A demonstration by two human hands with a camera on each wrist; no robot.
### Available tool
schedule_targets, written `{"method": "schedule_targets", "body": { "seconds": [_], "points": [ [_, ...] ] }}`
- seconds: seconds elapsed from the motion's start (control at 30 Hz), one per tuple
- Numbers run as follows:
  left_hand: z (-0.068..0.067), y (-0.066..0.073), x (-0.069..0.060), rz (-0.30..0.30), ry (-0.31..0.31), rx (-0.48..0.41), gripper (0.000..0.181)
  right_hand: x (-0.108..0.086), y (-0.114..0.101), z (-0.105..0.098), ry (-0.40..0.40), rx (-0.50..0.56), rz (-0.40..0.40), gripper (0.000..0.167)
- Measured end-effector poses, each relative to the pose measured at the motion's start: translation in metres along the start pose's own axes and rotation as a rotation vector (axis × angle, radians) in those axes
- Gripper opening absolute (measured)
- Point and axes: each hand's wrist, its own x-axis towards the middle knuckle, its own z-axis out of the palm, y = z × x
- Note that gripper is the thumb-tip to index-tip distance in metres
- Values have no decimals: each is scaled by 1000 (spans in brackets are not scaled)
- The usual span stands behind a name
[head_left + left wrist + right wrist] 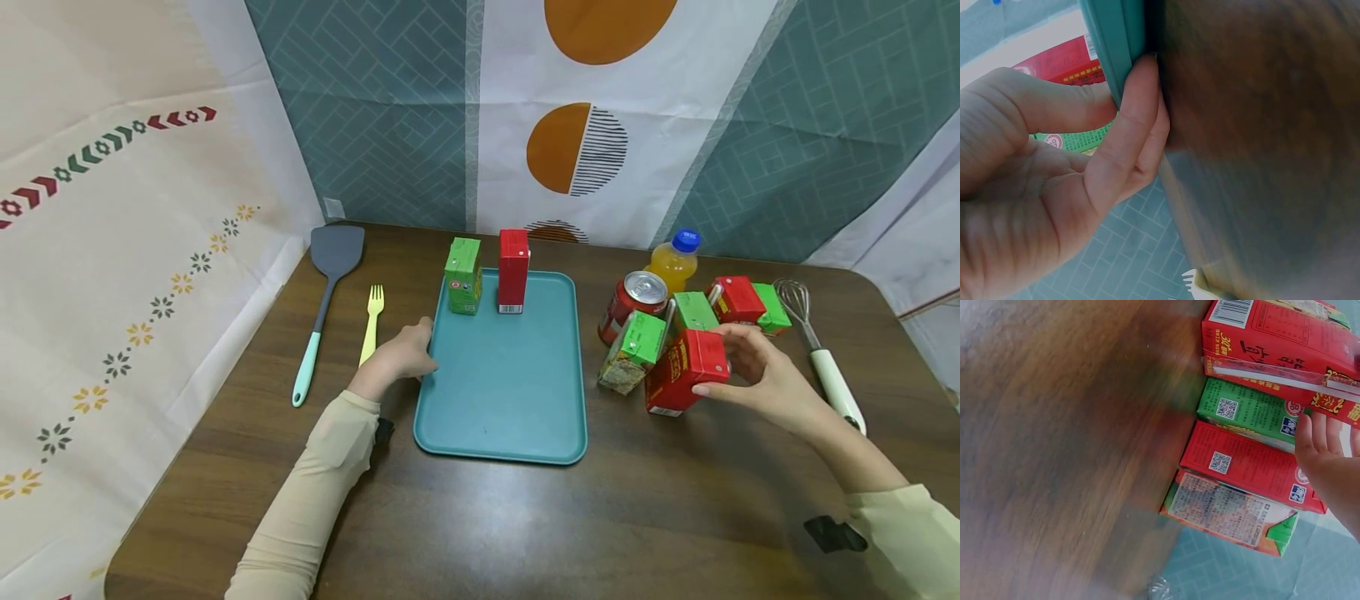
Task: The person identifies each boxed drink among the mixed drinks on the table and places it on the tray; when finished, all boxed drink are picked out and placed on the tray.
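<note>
My left hand (401, 353) pinches the left rim of a teal tray (504, 392); in the left wrist view its thumb lies over the rim (1110, 50) and the fingers are on the outer side. On the tray's far part stand a green drink carton (463, 279) and a red drink carton (513, 271). To the right of the tray, my right hand (772, 385) grips another red drink carton (678, 372) near its top, slightly tilted, with the thumb in front. That carton (1272, 334) fills the top of the right wrist view, a straw along its side.
Close by the gripped carton are a green carton (633, 350), a red can (622, 308), an orange drink bottle (673, 262) and more cartons (738, 300). A whisk (832, 379) lies far right. Left of the tray lie a yellow fork (372, 321) and a spatula (324, 304).
</note>
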Motion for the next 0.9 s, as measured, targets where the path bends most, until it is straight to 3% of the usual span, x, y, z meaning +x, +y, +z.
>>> {"method": "schedule_targets", "body": {
  "seconds": [0.2, 0.33, 0.53, 0.67, 0.9],
  "points": [
    [1, -1, -3, -5, -7, -11, 50, -4, 1, 5, -66, -102, 75, 77],
    [1, -1, -3, -1, 1, -13, 50, -5, 0, 7, -40, -138, 94, 76],
    [1, 0, 1, 7, 0, 5, 52, -10, -6, 8, 39, -115, 16, 71],
    [1, 1, 1, 10, -4, 14, 55, -18, -20, 2, 81, -92, 8, 68],
    [1, -1, 0, -9, -1, 0, 54, -30, -57, -3, 59, -59, -66, 72]
  ]
}}
